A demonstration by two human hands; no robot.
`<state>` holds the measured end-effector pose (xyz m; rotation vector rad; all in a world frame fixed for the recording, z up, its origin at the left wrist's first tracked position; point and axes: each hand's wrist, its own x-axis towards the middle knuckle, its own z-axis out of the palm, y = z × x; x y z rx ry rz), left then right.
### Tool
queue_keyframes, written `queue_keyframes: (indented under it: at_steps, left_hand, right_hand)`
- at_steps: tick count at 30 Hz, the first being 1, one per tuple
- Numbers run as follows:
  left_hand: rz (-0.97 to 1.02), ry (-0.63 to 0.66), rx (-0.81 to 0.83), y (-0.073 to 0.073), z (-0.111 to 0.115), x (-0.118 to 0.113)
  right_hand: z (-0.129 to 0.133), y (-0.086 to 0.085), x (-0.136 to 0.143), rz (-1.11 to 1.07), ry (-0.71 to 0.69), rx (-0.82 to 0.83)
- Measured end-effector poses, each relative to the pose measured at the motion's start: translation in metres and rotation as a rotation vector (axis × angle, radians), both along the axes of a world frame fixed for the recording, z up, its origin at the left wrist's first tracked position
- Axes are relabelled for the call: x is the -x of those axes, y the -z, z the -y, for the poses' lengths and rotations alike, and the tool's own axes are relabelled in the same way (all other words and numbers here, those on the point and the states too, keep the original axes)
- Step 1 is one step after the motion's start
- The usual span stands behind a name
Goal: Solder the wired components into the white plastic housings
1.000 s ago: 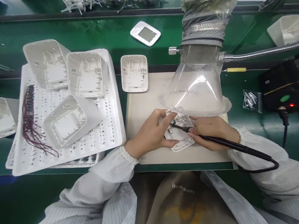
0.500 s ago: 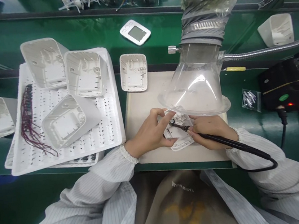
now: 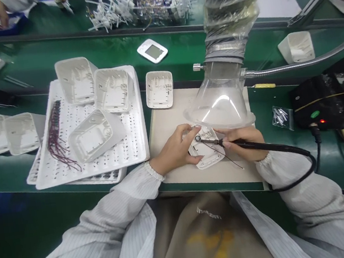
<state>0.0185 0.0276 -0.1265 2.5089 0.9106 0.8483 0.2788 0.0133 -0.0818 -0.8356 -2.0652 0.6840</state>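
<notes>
My left hand grips a small white plastic housing lying on a beige mat at the bench's front. My right hand holds a black soldering iron, its tip on a small round part inside the housing. A thin wire trails from the housing toward the right. A clear funnel-shaped fume hood hangs just above and partly hides the housing's far end.
A white perforated tray at left carries three white housings and a bundle of dark red wires. More housings lie on the green bench, plus a display unit, a bag of screws and a black soldering station. Other people's hands work at the far bench.
The camera has tilted up and shifted, so the far bench shows. My right hand has flattened the iron toward level, and a thin wire now shows beside the housing.
</notes>
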Motion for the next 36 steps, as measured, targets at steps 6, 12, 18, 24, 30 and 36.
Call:
queue_keyframes:
  at_steps: [6,12,18,24,30,36]
  left_hand:
    - [-0.105,0.072,-0.116,-0.012,0.005,0.012]
    - [-0.443,0.104,-0.183,-0.037,0.031,0.043]
    - [-0.493,0.138,-0.326,-0.045,0.048,0.052]
    - [-0.397,0.070,-0.232,-0.042,0.045,0.042]
    - [-0.401,0.197,-0.155,-0.041,0.034,0.035]
    - [-0.448,0.198,-0.153,-0.046,0.036,0.030]
  right_hand:
    - [0.002,0.004,-0.017,-0.026,0.240,-0.319]
    - [-0.005,0.014,-0.023,0.207,0.290,-0.499]
    - [-0.011,0.021,-0.022,0.219,0.241,-0.517]
    - [-0.011,0.020,-0.019,0.204,0.189,-0.441]
    - [-0.009,0.022,-0.015,0.217,0.180,-0.394]
    - [-0.004,0.016,-0.011,0.148,0.166,-0.417]
